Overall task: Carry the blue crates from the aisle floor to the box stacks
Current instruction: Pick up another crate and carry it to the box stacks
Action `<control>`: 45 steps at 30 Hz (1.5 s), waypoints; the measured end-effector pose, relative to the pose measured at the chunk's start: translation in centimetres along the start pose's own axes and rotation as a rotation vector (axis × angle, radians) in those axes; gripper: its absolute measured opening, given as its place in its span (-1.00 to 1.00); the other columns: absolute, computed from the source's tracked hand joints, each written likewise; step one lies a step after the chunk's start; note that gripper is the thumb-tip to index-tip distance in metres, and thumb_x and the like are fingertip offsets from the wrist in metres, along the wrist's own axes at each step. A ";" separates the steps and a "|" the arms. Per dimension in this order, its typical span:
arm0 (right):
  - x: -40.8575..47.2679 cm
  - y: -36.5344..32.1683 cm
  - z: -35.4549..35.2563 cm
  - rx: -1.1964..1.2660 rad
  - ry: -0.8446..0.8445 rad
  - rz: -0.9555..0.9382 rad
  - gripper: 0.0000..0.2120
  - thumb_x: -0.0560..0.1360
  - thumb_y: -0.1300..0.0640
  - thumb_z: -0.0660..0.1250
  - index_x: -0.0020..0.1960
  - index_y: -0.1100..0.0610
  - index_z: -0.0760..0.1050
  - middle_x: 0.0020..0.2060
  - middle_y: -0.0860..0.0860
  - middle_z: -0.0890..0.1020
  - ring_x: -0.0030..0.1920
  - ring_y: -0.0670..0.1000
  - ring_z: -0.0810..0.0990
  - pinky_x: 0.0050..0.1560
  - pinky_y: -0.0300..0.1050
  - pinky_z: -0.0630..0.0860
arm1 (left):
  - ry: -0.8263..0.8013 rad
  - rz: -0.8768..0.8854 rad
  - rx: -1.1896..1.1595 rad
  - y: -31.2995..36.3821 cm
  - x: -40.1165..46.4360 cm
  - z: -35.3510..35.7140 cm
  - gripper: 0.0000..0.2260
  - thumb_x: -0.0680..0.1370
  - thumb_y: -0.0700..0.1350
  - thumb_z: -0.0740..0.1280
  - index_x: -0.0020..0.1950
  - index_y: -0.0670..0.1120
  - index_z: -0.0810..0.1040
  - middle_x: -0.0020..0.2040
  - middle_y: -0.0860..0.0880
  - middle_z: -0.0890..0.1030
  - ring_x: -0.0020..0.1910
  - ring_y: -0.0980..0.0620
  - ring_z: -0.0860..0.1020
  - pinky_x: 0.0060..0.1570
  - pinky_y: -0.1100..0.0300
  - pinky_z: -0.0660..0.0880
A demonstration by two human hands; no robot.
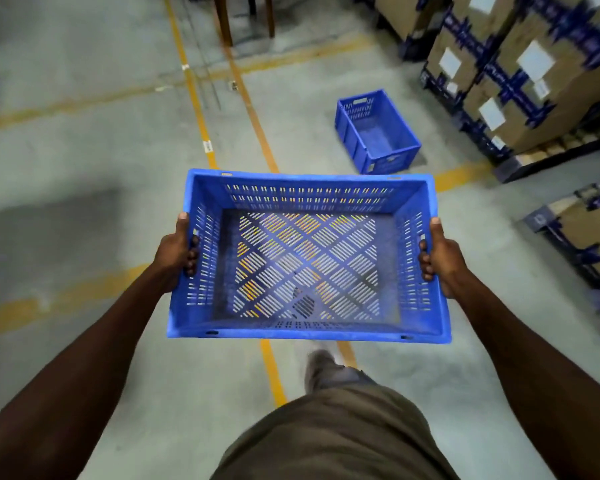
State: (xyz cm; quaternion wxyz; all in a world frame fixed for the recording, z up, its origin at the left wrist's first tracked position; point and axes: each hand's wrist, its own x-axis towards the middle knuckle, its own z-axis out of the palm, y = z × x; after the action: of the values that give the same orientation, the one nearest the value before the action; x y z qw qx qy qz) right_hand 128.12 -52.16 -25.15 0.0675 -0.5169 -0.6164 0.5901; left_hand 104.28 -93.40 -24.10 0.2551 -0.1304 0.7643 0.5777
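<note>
I hold an empty blue slotted crate (201,320) level in front of me, above the floor. My left hand (177,252) grips its left side wall, fingers hooked through the handle slot. My right hand (442,258) grips the right side wall the same way. A second blue crate (378,133), also empty, sits on the concrete floor ahead and to the right, close to the box stacks (534,81). Those cardboard boxes with blue tape and white labels stand on pallets along the right side.
Yellow floor lines (194,98) run up the aisle and cross it. Another pallet of boxes (589,237) sits at the right edge nearer me. Dark wooden legs (224,19) stand at the top centre. My leg and shoe (321,362) show below the crate.
</note>
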 end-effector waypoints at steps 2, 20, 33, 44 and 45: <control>3.7 -2.3 2.5 0.022 0.006 0.000 -0.38 0.49 -0.50 0.13 -0.25 0.08 0.39 -0.50 0.00 0.37 -0.57 -0.02 0.24 -0.50 -0.21 0.24 | -0.011 0.007 0.018 2.8 4.9 0.9 -0.47 0.53 0.43 0.12 -0.24 -0.04 0.36 -0.55 0.05 0.28 -0.61 0.07 0.17 -0.56 0.30 0.17; 30.5 -25.8 18.9 0.192 0.262 0.105 -0.41 0.54 -0.44 0.13 -0.26 0.09 0.39 -0.50 0.04 0.36 -0.63 -0.02 0.24 -0.56 -0.25 0.23 | -0.274 0.090 0.167 32.9 46.3 11.4 -0.45 0.54 0.41 0.14 -0.23 -0.09 0.40 -0.47 -0.02 0.31 -0.62 0.06 0.23 -0.57 0.28 0.23; 43.6 -38.6 23.4 0.361 0.601 0.219 -0.39 0.54 -0.46 0.10 -0.27 0.08 0.39 -0.47 0.06 0.37 -0.61 -0.02 0.26 -0.54 -0.24 0.24 | -0.583 0.144 0.385 54.5 70.0 29.5 -0.46 0.56 0.39 0.13 -0.22 -0.09 0.40 -0.48 -0.01 0.33 -0.61 0.06 0.24 -0.58 0.28 0.24; 59.5 -40.8 20.0 0.452 0.733 0.415 -0.40 0.56 -0.42 0.11 -0.27 0.10 0.41 -0.46 0.06 0.42 -0.56 0.01 0.31 -0.56 -0.25 0.29 | -0.705 0.140 0.597 61.4 81.3 52.5 -0.46 0.58 0.37 0.11 -0.23 -0.10 0.38 -0.44 -0.06 0.33 -0.59 0.02 0.23 -0.51 0.24 0.22; 60.8 -41.2 19.5 0.468 0.740 0.426 -0.40 0.57 -0.41 0.11 -0.27 0.10 0.41 -0.46 0.06 0.42 -0.56 0.01 0.31 -0.56 -0.24 0.29 | -0.713 0.149 0.615 62.2 82.1 54.4 -0.45 0.58 0.38 0.11 -0.23 -0.10 0.38 -0.45 -0.05 0.34 -0.59 0.02 0.24 -0.51 0.24 0.22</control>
State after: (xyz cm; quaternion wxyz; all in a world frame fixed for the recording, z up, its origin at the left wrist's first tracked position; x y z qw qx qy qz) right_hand 63.87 -11.90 -30.10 0.2742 -0.7779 -0.2822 0.4899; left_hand 17.92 -15.31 -28.67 0.4861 0.2126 0.7719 0.3502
